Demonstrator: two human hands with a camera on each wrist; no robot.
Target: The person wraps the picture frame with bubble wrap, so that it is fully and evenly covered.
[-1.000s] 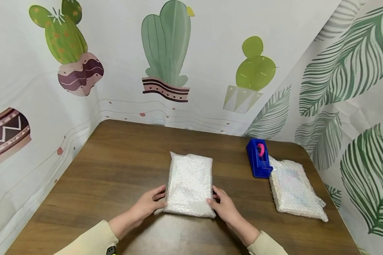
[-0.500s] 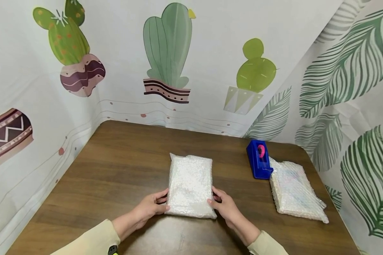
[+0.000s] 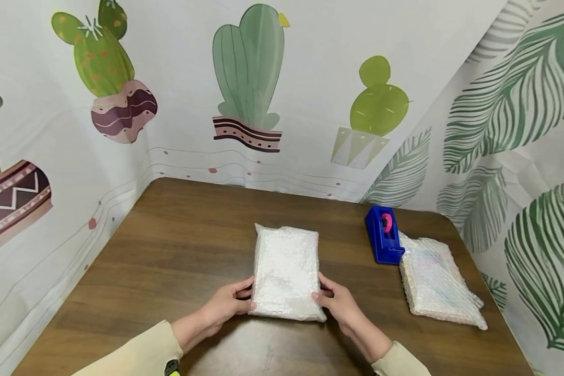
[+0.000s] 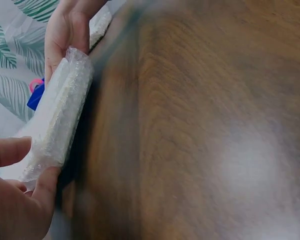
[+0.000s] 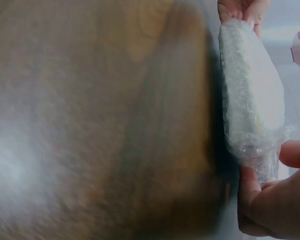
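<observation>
A flat, rectangular parcel wrapped in clear bubble wrap (image 3: pixel 288 274) is between my two hands in the head view. My left hand (image 3: pixel 221 308) grips its lower left edge, thumb near the top face and fingers along the side. On the opposite edge, my right hand (image 3: pixel 342 305) holds it the same way, with the thumb over the lower right border. Both wrist views show the thick bubble-wrapped side of the parcel (image 4: pixel 65 115), with a dark shadow along its underside. At the right-hand end, loose wrap (image 5: pixel 260 155) bunches beside the fingers.
A blue tape dispenser (image 3: pixel 382 243) with a pink core stands at the back right of the brown wooden table (image 3: pixel 178 230). Beside it lies a second bubble-wrapped parcel (image 3: pixel 437 282), near the table's right edge. Cloth printed with cacti and leaves (image 3: pixel 178 94) hangs behind.
The parcel has shifted slightly right with both hands on it. My left hand has come in closer round its edge. The dispenser and second parcel stay in place.
</observation>
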